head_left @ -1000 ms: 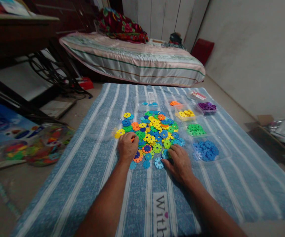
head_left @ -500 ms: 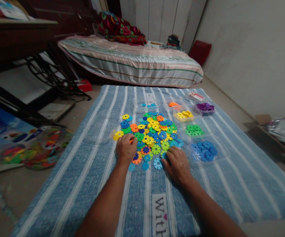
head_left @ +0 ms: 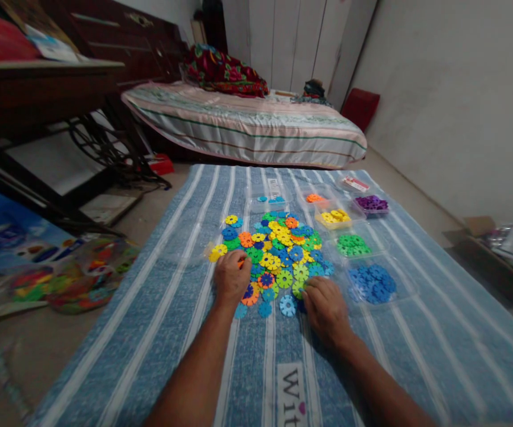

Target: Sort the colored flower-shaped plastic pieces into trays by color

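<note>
A loose pile of notched, flower-shaped plastic discs (head_left: 284, 279) in yellow, green, blue and orange is spread over the striped cloth (head_left: 171, 332). My left hand (head_left: 232, 277) is closed at the pile's left edge, with an orange disc (head_left: 241, 263) showing between thumb and fingers. On the near right edge, my right hand (head_left: 327, 305) has its fingers curled down by a lime green disc (head_left: 298, 289). A dark blue disc (head_left: 301, 306) peeks out beside that hand. What its fingertips hold, if anything, is hidden. A light blue disc (head_left: 287, 305) lies between the hands.
Clear tubs of sorted discs stand to the right: blue (head_left: 374, 283), green (head_left: 353, 245), yellow (head_left: 335, 216), purple (head_left: 372, 203) and orange (head_left: 314, 198). Another tub with light blue discs (head_left: 276, 200) is behind the pile. A bed (head_left: 247, 127) stands beyond.
The view has tilted up a little, so everything sits lower. My right hand's fingers have drawn in at the pile edge, and a dark blue disc now shows beside them. My left hand keeps the orange disc.
</note>
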A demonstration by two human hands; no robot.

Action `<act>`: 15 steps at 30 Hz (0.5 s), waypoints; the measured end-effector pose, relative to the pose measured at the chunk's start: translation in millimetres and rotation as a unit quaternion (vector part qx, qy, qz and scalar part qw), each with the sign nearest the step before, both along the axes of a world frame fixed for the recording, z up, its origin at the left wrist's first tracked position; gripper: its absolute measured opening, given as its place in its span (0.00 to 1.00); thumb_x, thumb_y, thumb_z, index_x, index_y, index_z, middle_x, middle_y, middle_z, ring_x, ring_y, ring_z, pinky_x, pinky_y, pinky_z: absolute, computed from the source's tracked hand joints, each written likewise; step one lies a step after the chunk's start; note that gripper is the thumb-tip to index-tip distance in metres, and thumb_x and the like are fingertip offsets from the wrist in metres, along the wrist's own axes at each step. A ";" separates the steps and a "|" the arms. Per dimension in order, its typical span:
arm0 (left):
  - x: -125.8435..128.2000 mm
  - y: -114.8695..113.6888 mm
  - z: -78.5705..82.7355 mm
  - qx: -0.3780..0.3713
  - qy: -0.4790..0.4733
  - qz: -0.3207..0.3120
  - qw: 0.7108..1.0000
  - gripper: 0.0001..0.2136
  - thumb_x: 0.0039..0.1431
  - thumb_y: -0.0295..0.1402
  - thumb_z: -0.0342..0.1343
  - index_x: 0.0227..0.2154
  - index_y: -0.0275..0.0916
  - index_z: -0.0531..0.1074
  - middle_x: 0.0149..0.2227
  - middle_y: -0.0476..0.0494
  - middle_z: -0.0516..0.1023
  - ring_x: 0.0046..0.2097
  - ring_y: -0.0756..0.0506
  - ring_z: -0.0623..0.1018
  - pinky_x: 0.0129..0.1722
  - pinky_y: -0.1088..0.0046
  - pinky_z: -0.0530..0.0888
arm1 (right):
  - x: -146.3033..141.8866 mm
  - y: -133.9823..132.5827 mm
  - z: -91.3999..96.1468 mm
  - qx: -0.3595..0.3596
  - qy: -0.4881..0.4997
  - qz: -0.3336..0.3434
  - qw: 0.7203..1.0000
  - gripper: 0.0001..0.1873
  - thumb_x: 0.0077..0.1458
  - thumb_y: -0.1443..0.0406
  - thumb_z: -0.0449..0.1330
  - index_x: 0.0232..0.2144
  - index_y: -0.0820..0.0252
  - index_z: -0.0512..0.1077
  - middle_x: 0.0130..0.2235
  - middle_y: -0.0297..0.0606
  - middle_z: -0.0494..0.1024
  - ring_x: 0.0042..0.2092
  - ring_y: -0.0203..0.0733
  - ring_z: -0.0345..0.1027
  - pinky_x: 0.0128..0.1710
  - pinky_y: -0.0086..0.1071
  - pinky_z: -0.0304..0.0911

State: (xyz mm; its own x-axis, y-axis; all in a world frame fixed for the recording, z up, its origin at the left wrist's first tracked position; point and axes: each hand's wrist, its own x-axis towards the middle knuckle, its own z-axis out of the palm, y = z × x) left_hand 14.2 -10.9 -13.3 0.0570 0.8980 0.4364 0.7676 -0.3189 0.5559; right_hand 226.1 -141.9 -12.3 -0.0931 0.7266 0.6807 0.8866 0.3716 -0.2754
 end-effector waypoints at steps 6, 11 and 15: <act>-0.1 -1.4 -1.2 0.002 0.000 0.009 1.000 0.05 0.54 0.32 0.52 0.28 0.42 0.72 0.35 0.45 0.79 0.40 0.42 0.76 0.45 0.65 0.70 | -3.0 6.7 6.2 -0.048 0.021 0.064 0.997 0.10 0.62 0.68 0.53 0.29 0.59 0.70 0.31 0.40 0.75 0.37 0.40 0.68 0.40 0.34 0.62; -0.1 -2.5 0.2 -0.006 0.005 0.014 1.000 0.04 0.55 0.32 0.53 0.27 0.42 0.71 0.35 0.46 0.79 0.40 0.43 0.75 0.44 0.66 0.70 | -0.3 60.9 35.0 -0.076 -0.072 0.080 0.991 0.17 0.62 0.65 0.52 0.20 0.58 0.67 0.22 0.35 0.69 0.27 0.37 0.62 0.29 0.31 0.53; -1.5 -2.8 1.7 -0.007 0.001 0.007 1.000 0.04 0.55 0.31 0.52 0.27 0.42 0.71 0.35 0.45 0.79 0.40 0.43 0.76 0.44 0.65 0.70 | 1.0 137.8 97.1 -0.039 -0.068 -0.004 0.997 0.16 0.63 0.60 0.54 0.25 0.60 0.71 0.25 0.38 0.73 0.29 0.39 0.65 0.31 0.31 0.54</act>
State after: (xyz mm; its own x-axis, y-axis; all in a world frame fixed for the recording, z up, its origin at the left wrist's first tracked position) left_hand 12.7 -13.7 -11.6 0.0452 0.9049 0.4231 0.7727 -0.3001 0.5593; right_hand 227.2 -4.2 84.8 -0.1751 0.7783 0.6030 0.9202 0.3471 -0.1808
